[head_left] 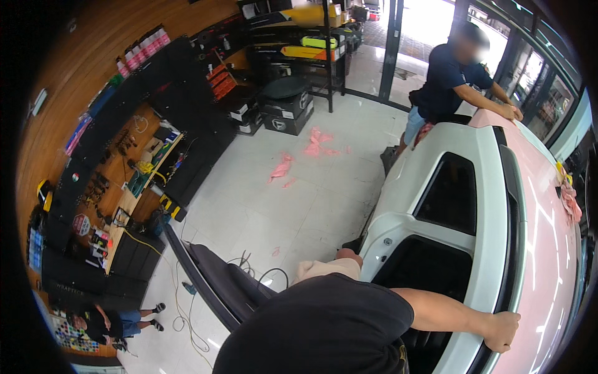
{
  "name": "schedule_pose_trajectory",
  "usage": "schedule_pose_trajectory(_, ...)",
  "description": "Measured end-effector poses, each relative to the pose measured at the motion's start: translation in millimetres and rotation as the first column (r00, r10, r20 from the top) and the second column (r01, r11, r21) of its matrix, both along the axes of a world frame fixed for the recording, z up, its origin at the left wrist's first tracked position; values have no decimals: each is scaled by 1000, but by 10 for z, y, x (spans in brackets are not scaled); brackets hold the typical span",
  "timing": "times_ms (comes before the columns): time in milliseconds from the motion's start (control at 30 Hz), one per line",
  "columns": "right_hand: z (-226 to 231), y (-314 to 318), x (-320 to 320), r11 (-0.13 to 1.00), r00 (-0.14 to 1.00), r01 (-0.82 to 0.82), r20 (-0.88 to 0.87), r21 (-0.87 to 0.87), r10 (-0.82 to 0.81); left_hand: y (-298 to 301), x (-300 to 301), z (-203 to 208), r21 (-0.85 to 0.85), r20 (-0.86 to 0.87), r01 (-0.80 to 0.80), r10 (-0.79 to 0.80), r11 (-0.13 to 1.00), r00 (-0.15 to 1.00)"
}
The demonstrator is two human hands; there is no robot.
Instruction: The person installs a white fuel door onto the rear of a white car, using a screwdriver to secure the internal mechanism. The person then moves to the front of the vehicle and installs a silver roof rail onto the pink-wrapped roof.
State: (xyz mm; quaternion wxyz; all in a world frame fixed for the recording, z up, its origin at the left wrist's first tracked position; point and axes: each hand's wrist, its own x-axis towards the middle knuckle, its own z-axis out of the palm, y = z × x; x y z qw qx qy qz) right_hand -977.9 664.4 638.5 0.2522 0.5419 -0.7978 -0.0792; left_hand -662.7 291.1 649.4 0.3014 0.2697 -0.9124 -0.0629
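- Pink film [548, 262] covers the roof of the white car [436, 187], over at about 4 o'clock in the view.
- Right hand [502, 329] sits at the roof edge near 5 o'clock, fingers curled down onto the film's border, so I'd say pressing or tucking that edge is the step in hand.
- Left hand isn't in view, so can't tell what it's doing.
- Another person [458, 81] at 1 o'clock leans both hands on the far end of the roof.
- Pink scraps [317, 143] lie on the floor at 12 o'clock.
- Next move probably needs even tension from both ends, going along the edge slowly so no wrinkles creep in.
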Motion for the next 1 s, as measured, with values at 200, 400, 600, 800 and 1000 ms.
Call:
schedule_pose_trajectory(200, 14, -115, 154, 1000, 998, 28, 61, 2, -28, 1, -27, 6, 11, 20, -22, 22, 1000, 1000)
schedule_pose_trajectory(400, 58, -80, 201, 997, 991, 70, 116, 23, -72, -4, -43, -16, -10, -9, -15, 14, 1000, 1000)
schedule_pose_trajectory(600, 382, 98, 227, 967, 939, 255, 234, 8, -250, 85, 82, 82, -12, -12, -21, 21, 1000, 1000)
schedule_pose_trajectory(800, 1154, -880, 762, 918, 684, 313, 613, 242, -395, 69, 141, 75, -65, -109, -37, 30, 997, 994)
schedule_pose_trajectory(1000, 619, -1943, 1505, 997, 808, -68, 585, -22, 68, 1, 153, 65, -77, -150, 20, -31, 997, 988)
